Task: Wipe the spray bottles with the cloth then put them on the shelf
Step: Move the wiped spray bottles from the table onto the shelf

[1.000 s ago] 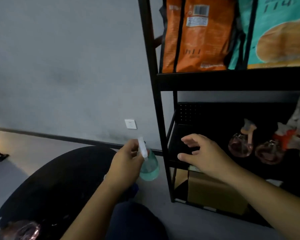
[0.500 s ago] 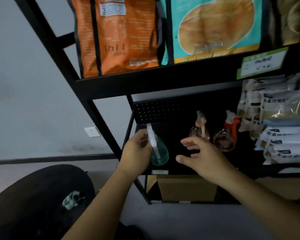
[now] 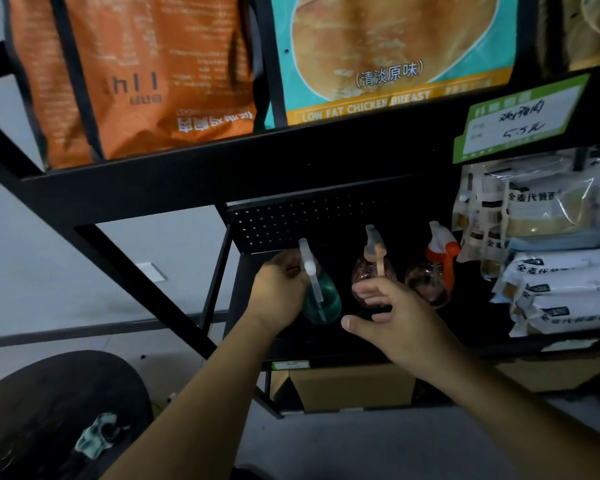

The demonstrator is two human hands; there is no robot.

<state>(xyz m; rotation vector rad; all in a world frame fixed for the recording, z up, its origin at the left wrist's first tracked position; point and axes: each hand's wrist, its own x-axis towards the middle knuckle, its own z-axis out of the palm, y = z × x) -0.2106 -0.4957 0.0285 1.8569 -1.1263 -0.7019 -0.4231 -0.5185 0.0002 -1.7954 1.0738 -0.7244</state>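
My left hand (image 3: 279, 292) grips a round green spray bottle (image 3: 323, 299) by its white trigger head, holding it over the left part of the black shelf (image 3: 326, 355). My right hand (image 3: 392, 320) hovers just right of it, fingers relaxed and holding nothing. Two pinkish round spray bottles stand further back on the same shelf: one with a clear head (image 3: 373, 265), one with an orange and white head (image 3: 433, 271). A crumpled greenish cloth (image 3: 99, 434) lies on a dark round surface at lower left.
White food packets (image 3: 561, 285) fill the shelf's right side. Orange (image 3: 136, 74) and teal (image 3: 395, 53) bags stand on the shelf above. A cardboard box (image 3: 350, 386) sits under the shelf. A black diagonal brace (image 3: 129, 268) crosses at left.
My left hand has carried the green bottle up and right, from beside the rack's post onto the shelf area. My right hand moved along beside it. The view turned toward the shelf.
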